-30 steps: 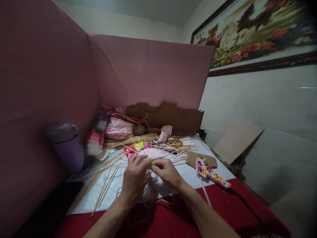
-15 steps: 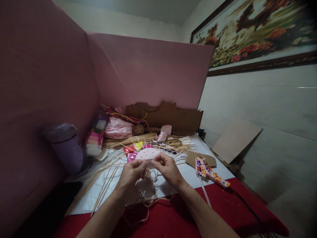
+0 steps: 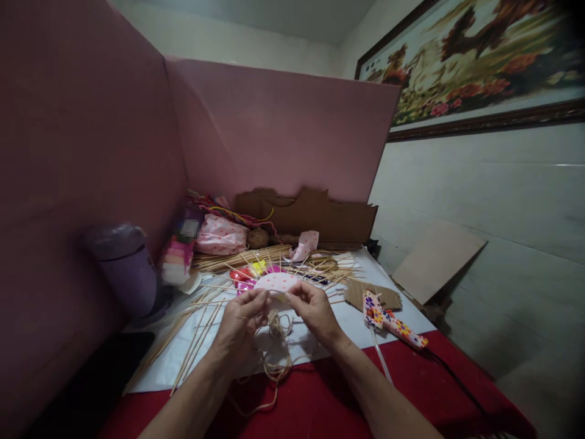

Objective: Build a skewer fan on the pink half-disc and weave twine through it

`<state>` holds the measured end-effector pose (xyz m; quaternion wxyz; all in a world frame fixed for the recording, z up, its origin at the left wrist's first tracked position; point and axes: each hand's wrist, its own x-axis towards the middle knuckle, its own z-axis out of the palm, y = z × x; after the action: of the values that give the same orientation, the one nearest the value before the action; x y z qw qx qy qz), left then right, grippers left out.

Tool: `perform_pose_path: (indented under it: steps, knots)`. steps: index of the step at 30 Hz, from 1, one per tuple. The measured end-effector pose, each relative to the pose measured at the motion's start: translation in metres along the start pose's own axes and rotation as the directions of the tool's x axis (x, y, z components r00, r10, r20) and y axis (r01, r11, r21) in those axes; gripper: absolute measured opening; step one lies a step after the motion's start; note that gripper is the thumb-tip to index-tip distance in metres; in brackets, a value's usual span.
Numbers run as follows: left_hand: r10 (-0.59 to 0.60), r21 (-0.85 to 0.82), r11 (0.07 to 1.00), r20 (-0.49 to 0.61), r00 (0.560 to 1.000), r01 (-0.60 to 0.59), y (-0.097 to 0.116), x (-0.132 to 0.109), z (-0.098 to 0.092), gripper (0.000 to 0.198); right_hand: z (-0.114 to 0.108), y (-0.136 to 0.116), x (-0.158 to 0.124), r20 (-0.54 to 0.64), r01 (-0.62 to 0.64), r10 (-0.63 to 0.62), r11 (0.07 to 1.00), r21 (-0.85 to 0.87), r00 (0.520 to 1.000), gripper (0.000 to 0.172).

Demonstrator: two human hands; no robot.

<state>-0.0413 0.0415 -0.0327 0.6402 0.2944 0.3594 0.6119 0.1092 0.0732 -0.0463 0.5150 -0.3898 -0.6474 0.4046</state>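
Note:
A pink dotted half-round piece (image 3: 276, 282) with thin sticks fanning out from its far side lies between my hands. My left hand (image 3: 244, 317) pinches at its near left edge, thumb against fingers. At the near right edge, my right hand (image 3: 314, 310) is pinched in the same way. Whether each fingertip grip takes in the dotted piece, the twine or both is too small to tell. A loose tangle of twine (image 3: 276, 329) hangs and lies below, between the wrists, trailing over the red cloth.
A patterned glue gun (image 3: 395, 326) rests by a cardboard scrap (image 3: 373, 295) at right. Loose sticks (image 3: 197, 341) lie at left near a purple tumbler (image 3: 128, 274). Behind are a twine ball (image 3: 257, 238), a dotted fabric bundle (image 3: 222, 235) and torn cardboard (image 3: 306, 216).
My hands have moved slightly apart at the near edge of the dotted piece. The twine below has shifted. The whole view has moved a little.

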Motion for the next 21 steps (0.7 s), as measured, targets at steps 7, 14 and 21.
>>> perform_pose_path:
  steps: [7, 14, 21]
  knots:
    - [0.025, 0.01, 1.0, -0.039, 0.999, -0.025, 0.001, 0.001, 0.002, 0.028, 0.001, -0.001, -0.001, -0.019, 0.01, -0.011, 0.999, -0.034, 1.0, 0.02]
    - [0.232, 0.18, 0.963, -0.183, 0.955, -0.199, 0.008, 0.011, -0.008, 0.027, -0.006, 0.005, 0.006, -0.077, -0.024, 0.022, 0.999, -0.022, 0.997, 0.023]
    - [0.42, 0.336, 0.883, -0.252, 0.872, -0.328, 0.009, 0.02, -0.017, 0.022, -0.016, 0.006, 0.009, -0.053, -0.013, 0.001, 0.974, -0.226, 0.999, 0.025]
